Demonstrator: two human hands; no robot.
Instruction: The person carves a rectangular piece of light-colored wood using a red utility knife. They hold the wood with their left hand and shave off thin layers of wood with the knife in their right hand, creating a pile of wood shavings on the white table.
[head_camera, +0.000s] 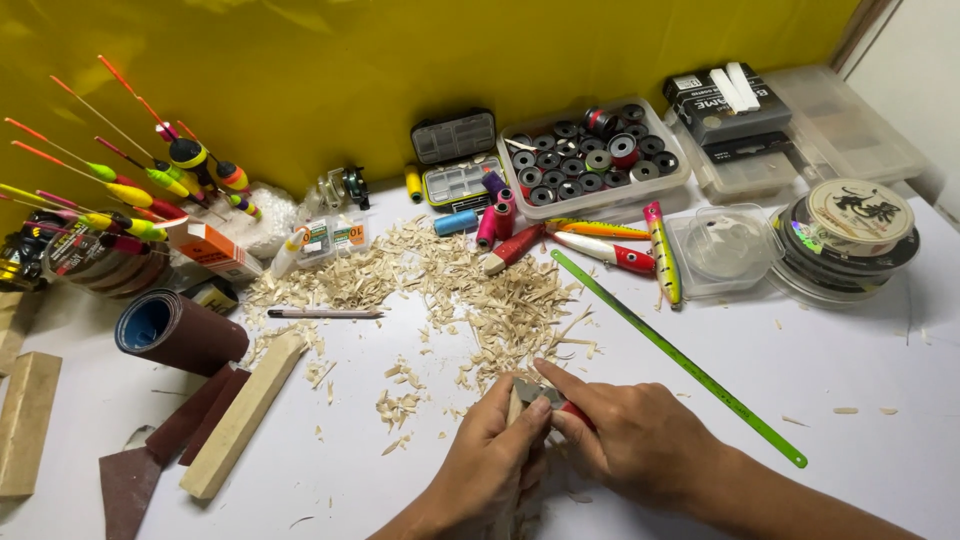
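My left hand is closed around a pale wooden piece near the table's front edge; only the piece's top shows above my fingers. My right hand grips a small knife with a red handle, its grey blade pressed against the top of the wood, my index finger lying along the blade. A heap of pale wood shavings spreads over the white table just beyond both hands.
A long green ruler lies diagonally to the right. At left are a wood stick, sandpaper roll, pencil and fishing floats. Behind lie painted lures, thread spools, a tray of reels, line spools.
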